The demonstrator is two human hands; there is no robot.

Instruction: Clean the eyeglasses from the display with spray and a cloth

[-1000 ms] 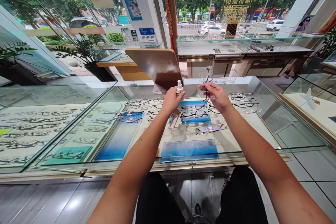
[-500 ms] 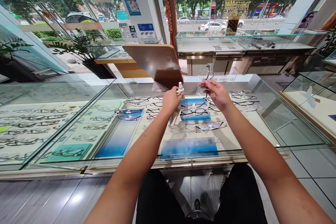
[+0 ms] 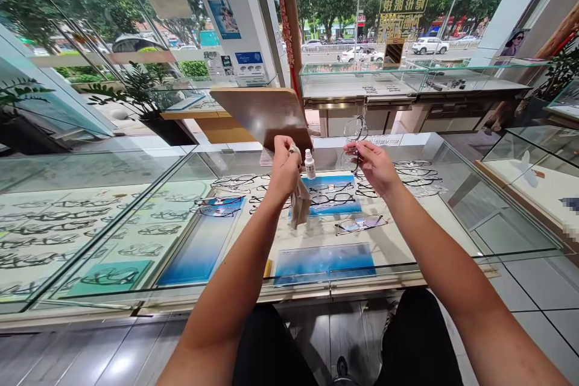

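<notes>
My left hand [image 3: 284,167] is closed on a greyish-beige cloth [image 3: 300,204] that hangs down over the glass counter top. Just right of that hand a small white bottle [image 3: 309,165] stands upright on the counter, apart from my fingers. My right hand [image 3: 371,163] pinches a pair of glasses [image 3: 356,128] with clear lenses and a dark temple, held on edge above the counter. Part of the frame is hidden by my fingers.
Under the glass of the display counter [image 3: 398,265] lie several eyeglasses [image 3: 333,199] and blue cards [image 3: 325,262]. A slanted brown board [image 3: 262,111] stands behind my left hand. More glass showcases [image 3: 362,81] stand by the window, and another counter [image 3: 534,169] is at the right.
My left hand has let go of the white bottle, which now stands on the counter, and has moved slightly left with the cloth. My right hand still holds the glasses, nearly unmoved.
</notes>
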